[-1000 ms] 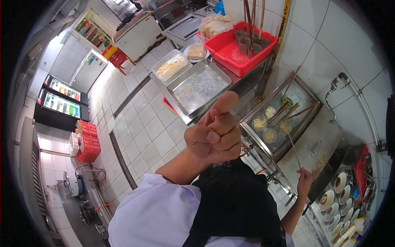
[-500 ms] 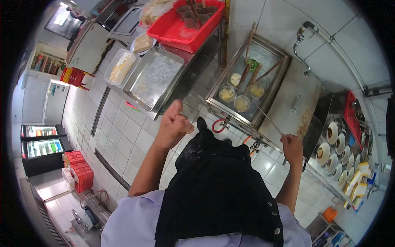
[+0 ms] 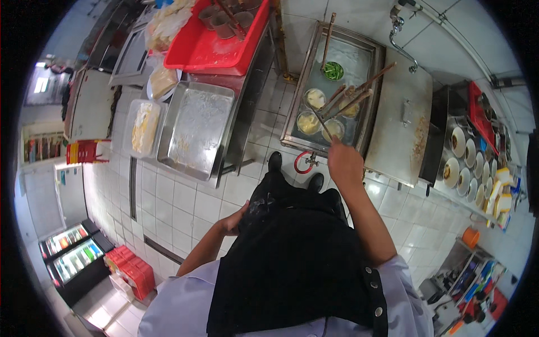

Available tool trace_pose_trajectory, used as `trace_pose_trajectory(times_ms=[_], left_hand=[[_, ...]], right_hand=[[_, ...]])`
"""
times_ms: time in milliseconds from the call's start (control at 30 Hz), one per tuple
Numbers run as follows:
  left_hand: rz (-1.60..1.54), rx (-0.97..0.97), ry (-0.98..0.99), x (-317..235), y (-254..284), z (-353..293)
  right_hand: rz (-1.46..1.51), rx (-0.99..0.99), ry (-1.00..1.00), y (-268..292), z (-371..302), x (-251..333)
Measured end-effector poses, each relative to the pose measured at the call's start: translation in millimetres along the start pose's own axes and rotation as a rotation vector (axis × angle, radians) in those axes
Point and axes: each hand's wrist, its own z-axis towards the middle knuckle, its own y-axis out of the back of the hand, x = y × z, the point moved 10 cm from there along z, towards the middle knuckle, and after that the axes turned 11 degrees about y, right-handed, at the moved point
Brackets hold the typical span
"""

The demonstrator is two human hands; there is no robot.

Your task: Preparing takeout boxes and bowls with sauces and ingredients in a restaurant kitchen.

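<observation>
My right hand [image 3: 345,162] is closed on a pair of long thin chopsticks [image 3: 324,126]. Their tips reach among the noodle strainers in a steel boiling vat [image 3: 292,121]. Several round strainers with wooden handles stand in the water, pale noodles in them; one noodle strainer [image 3: 308,123] is at the near left and another [image 3: 332,130] lies just beyond my hand. Farther back, a strainer of green vegetables [image 3: 333,71] has its handle leaning on the rear rim. My left hand [image 3: 231,222] hangs beside my black apron, empty, fingers loosely extended and partly hidden.
Right of the vat lies a steel cover [image 3: 401,129] under a wall tap [image 3: 397,25]. Several bowls [image 3: 451,171] stand farther right. To the left, a table carries a steel tray [image 3: 196,132], a red tub [image 3: 208,56] and a plastic box [image 3: 143,129].
My right hand has moved left from the steel cover to the vat's front edge, bringing the chopsticks over the strainers. My left hand has dropped back from the front to my side.
</observation>
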Motion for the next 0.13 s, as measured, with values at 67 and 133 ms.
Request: trace_pose_trajectory(times_ms=[67,133], left_hand=[[0.157,-0.022,-0.077,-0.3,31.0,-10.8],[0.295,-0.034,-0.171,47.9,67.7,-23.4]], right_hand=[[-0.015,0.022,-0.082,-19.1,29.5,0.9],[-0.033,0.048,-0.141,-23.1,45.1,7.2]])
